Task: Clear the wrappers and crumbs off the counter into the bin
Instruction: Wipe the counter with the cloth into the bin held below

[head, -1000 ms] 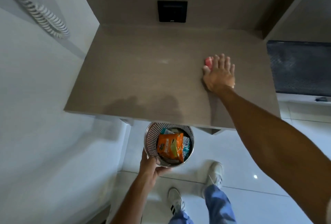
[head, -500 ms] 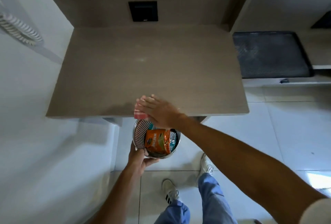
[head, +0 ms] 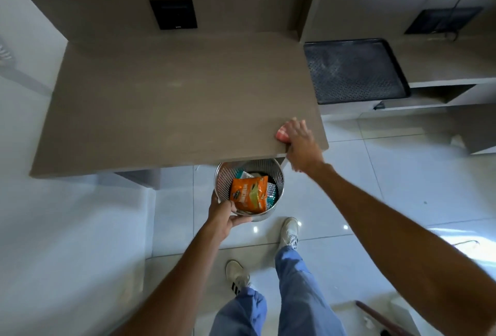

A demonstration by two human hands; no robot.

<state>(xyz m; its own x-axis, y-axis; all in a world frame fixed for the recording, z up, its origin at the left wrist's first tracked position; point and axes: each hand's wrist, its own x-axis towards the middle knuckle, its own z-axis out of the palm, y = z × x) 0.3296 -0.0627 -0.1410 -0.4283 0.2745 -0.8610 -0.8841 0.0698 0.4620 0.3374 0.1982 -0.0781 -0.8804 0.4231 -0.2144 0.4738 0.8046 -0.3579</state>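
1. The right hand [head: 300,145] sits right of centre in the frame, fingers pressed down over a pink cloth [head: 282,133] at the near right corner of the brown counter [head: 166,99].
2. The left hand [head: 224,214], lower centre, curls its fingers round the rim of the mesh bin [head: 222,177], held just below the counter's front edge.
3. An orange wrapper [head: 249,196] lies in the bin on other packets.
4. Crumbs, if any, are too faint to tell.
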